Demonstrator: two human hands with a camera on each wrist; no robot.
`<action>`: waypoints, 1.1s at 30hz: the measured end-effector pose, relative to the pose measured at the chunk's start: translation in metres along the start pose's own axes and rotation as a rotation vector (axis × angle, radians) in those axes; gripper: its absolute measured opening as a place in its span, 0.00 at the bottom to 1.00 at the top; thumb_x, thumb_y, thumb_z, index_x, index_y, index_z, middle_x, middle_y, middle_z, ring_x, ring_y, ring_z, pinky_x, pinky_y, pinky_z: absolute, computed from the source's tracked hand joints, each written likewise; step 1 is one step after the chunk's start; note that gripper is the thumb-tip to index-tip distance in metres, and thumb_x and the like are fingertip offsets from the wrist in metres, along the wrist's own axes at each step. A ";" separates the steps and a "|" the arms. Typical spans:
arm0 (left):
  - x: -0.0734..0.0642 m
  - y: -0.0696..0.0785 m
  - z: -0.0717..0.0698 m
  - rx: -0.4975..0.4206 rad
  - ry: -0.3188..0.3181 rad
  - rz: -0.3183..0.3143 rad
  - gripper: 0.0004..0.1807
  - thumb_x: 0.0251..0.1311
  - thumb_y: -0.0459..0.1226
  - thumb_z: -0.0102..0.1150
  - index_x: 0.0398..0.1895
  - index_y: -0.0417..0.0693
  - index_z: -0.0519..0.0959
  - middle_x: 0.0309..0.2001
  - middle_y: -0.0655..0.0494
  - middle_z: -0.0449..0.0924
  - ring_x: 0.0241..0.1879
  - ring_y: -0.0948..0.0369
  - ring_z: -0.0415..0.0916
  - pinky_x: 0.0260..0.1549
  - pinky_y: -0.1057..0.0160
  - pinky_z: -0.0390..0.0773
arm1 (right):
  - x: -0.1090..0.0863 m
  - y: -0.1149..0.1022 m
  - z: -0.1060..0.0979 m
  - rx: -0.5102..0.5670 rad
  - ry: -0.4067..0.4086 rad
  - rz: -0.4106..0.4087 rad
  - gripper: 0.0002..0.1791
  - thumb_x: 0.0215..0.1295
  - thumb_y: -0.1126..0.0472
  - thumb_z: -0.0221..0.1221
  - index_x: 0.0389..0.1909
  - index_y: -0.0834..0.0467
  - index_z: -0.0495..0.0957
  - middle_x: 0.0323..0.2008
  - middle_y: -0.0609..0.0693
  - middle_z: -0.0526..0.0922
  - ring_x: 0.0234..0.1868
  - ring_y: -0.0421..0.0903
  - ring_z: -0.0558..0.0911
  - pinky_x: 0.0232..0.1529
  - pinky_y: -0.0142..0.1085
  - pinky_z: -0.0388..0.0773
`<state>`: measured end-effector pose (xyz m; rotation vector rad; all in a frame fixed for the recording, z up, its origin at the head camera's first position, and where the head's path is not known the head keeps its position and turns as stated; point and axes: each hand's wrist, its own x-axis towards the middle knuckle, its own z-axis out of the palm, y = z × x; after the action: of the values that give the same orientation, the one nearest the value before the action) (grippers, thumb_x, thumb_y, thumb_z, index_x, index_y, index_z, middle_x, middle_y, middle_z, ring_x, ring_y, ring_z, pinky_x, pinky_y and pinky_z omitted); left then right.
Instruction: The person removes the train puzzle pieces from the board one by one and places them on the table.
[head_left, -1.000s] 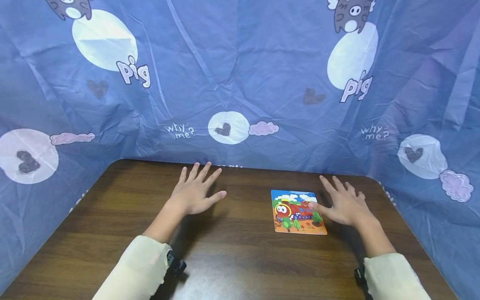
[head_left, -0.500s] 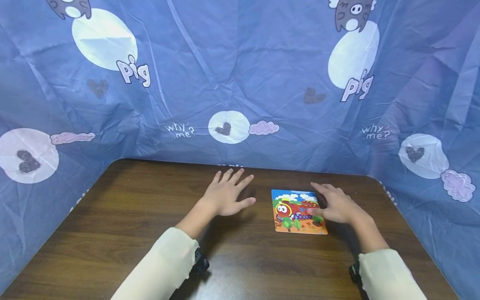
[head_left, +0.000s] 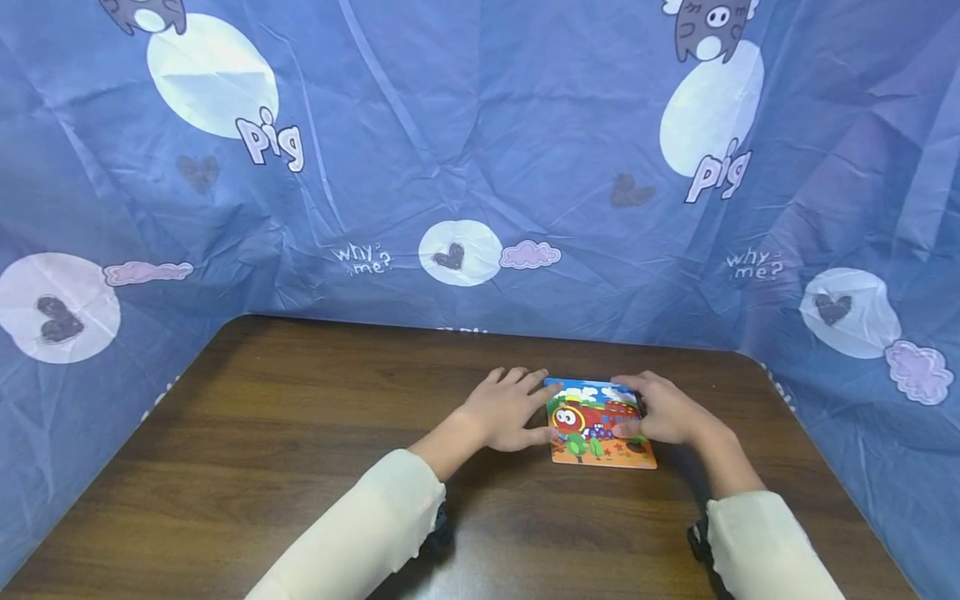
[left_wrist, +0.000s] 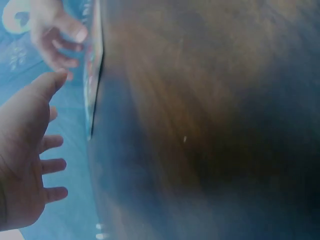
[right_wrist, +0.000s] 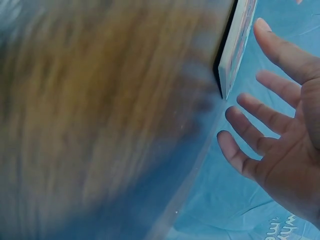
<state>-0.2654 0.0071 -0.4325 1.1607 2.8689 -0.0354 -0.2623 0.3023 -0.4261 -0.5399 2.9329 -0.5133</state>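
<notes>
A thin square board (head_left: 600, 451) printed with a red cartoon train lies flat on the brown table, right of the middle. My left hand (head_left: 504, 414) hovers at the board's left edge in the head view, fingers spread, thumb and fingertips overlapping that edge. Over the right side is my right hand (head_left: 670, 412), its thumb above the picture and its fingers by the far right corner. In the right wrist view the fingers (right_wrist: 250, 129) are loosely bent beside the board's pale edge (right_wrist: 231, 60), with a gap between. Neither hand grips anything.
The wooden table (head_left: 300, 417) has rounded far corners. A blue cloth (head_left: 480, 167) printed with pigs, hearts and clouds hangs behind it and along both sides. A dark wrist camera (head_left: 699, 537) sits under the right sleeve.
My left hand has moved right across the table to the board's left edge. My right hand has shifted slightly left, its fingers drawn closer together. The board has stayed in place.
</notes>
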 end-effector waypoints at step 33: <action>0.018 0.020 0.007 0.017 -0.095 0.120 0.39 0.68 0.69 0.46 0.76 0.63 0.66 0.74 0.59 0.64 0.73 0.58 0.61 0.70 0.52 0.63 | 0.008 -0.002 0.006 0.028 -0.104 0.057 0.42 0.47 0.43 0.79 0.62 0.58 0.80 0.62 0.64 0.73 0.66 0.65 0.69 0.64 0.62 0.67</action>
<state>-0.2640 0.0337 -0.4401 1.2955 2.7171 -0.1079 -0.2677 0.2962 -0.4313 -0.4632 2.8295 -0.5027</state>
